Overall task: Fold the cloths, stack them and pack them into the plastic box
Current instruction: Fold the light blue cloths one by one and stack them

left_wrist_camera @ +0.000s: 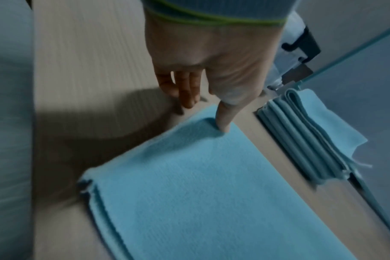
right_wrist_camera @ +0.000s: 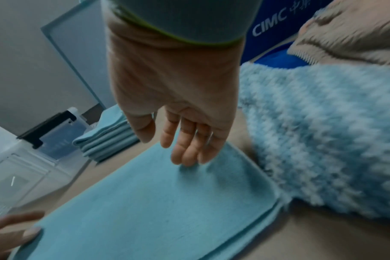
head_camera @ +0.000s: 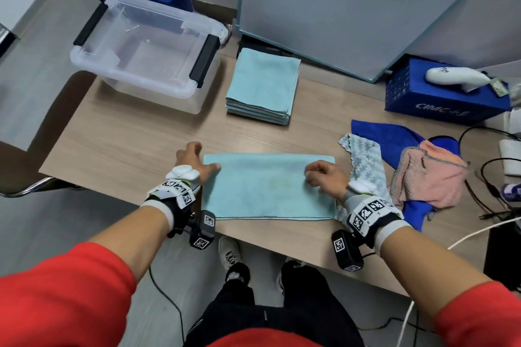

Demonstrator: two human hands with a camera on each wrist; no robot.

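Observation:
A light blue cloth [head_camera: 267, 186], folded in half, lies flat near the table's front edge. My left hand [head_camera: 197, 160] is at its far left corner: the thumb [left_wrist_camera: 223, 123] presses on the cloth while the straight fingers [left_wrist_camera: 185, 95] touch the bare table beside it. My right hand [head_camera: 315, 175] hovers over the cloth's right part, fingers relaxed, fingertips [right_wrist_camera: 187, 158] just brushing the cloth [right_wrist_camera: 156, 202]. A stack of several folded light blue cloths [head_camera: 262, 84] sits behind. The clear plastic box [head_camera: 158, 93] with black latches stands open at the back left, nothing in it.
Unfolded cloths are heaped at the right: a fluffy blue-white one [head_camera: 363, 158] touching the folded cloth's right edge, a pink one [head_camera: 428, 177] and a dark blue one [head_camera: 389, 132]. A blue CIMC carton [head_camera: 439, 98], a grey teal-framed board [head_camera: 352, 8] and cables [head_camera: 485, 177] line the back and right.

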